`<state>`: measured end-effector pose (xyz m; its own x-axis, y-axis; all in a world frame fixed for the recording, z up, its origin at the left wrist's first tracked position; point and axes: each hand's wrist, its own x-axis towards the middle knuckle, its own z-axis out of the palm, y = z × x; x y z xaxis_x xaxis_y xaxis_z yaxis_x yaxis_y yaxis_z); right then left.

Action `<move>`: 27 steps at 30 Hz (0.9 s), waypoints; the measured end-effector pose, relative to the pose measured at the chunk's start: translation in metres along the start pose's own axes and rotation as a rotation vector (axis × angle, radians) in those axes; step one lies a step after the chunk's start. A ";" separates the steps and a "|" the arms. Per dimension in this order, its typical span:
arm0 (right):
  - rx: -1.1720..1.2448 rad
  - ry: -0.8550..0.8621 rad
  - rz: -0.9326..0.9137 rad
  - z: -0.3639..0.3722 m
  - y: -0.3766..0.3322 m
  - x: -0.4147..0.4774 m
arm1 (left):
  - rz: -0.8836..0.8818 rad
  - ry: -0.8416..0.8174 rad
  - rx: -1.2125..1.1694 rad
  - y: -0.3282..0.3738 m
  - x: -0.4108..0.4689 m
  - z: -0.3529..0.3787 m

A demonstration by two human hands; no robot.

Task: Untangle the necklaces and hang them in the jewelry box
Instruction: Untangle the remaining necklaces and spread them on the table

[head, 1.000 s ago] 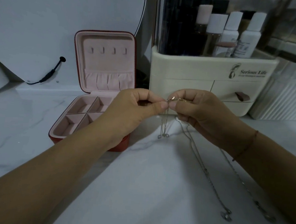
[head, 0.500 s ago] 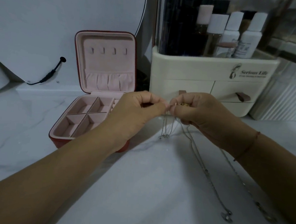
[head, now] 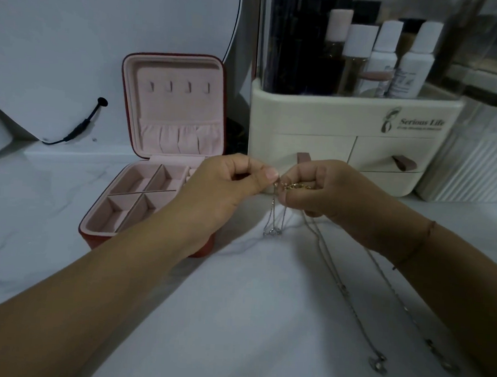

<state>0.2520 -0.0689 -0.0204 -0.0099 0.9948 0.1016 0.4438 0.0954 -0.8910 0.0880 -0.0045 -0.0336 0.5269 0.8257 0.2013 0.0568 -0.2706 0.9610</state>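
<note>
A red jewelry box [head: 149, 240] with pink lining stands open at the left, its lid upright with a row of small hooks [head: 178, 87]. My left hand [head: 226, 186] and my right hand [head: 323, 190] meet in front of it, both pinching a knot of tangled necklaces [head: 293, 187], where a gold chain shows. A short silver loop [head: 274, 219] dangles below the knot. Two longer silver chains [head: 348, 295] trail from my right hand across the table to pendants [head: 377, 363] at the lower right.
A cream cosmetics organiser [head: 349, 119] with drawers and several bottles stands right behind my hands. A ribbed clear container [head: 484, 169] sits to its right. A round mirror [head: 104, 45] with a black cable leans at the back left. The table [head: 232, 319] is white marble.
Both hands have sunk slightly and shifted a little to the right while still working the knot. The hanging chains barely moved.
</note>
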 end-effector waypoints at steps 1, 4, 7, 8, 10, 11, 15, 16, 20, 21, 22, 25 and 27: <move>-0.014 -0.008 0.009 -0.001 0.000 0.000 | 0.008 0.002 0.021 0.000 0.000 0.000; -0.120 -0.023 -0.001 -0.002 0.002 -0.001 | 0.057 0.039 0.054 0.001 0.001 -0.002; -0.064 -0.051 -0.013 0.000 0.003 -0.002 | 0.053 0.047 0.040 0.002 0.003 -0.007; -0.027 -0.056 -0.013 -0.001 0.002 -0.002 | 0.011 0.021 -0.026 0.003 0.003 -0.006; 0.063 -0.070 -0.006 -0.004 0.002 -0.001 | -0.103 -0.043 -0.203 0.003 0.006 -0.004; 0.125 -0.081 -0.001 -0.005 0.002 0.000 | -0.152 -0.074 -0.266 0.004 0.006 -0.003; 0.236 -0.070 -0.024 -0.009 0.005 0.001 | -0.236 -0.151 -0.464 0.013 0.006 -0.008; 0.241 -0.058 -0.021 -0.010 0.004 0.001 | -0.241 -0.136 -0.508 0.015 0.007 -0.012; 0.260 -0.048 -0.012 -0.013 0.002 0.001 | -0.264 -0.028 -0.614 0.017 0.012 -0.025; 0.253 -0.053 -0.015 -0.012 0.002 0.001 | -0.262 -0.013 -0.606 0.016 0.013 -0.027; 0.240 -0.057 -0.016 -0.011 0.003 0.001 | -0.261 -0.006 -0.590 0.015 0.014 -0.027; 0.225 -0.025 -0.009 -0.011 0.006 0.002 | -0.255 0.004 -0.554 0.012 0.015 -0.028; 0.215 0.026 -0.011 -0.015 0.009 0.002 | -0.243 0.004 -0.550 0.011 0.016 -0.028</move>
<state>0.2690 -0.0664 -0.0215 0.0105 0.9926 0.1208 0.2422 0.1147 -0.9634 0.0735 0.0193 -0.0150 0.5503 0.8342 -0.0365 -0.2723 0.2206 0.9366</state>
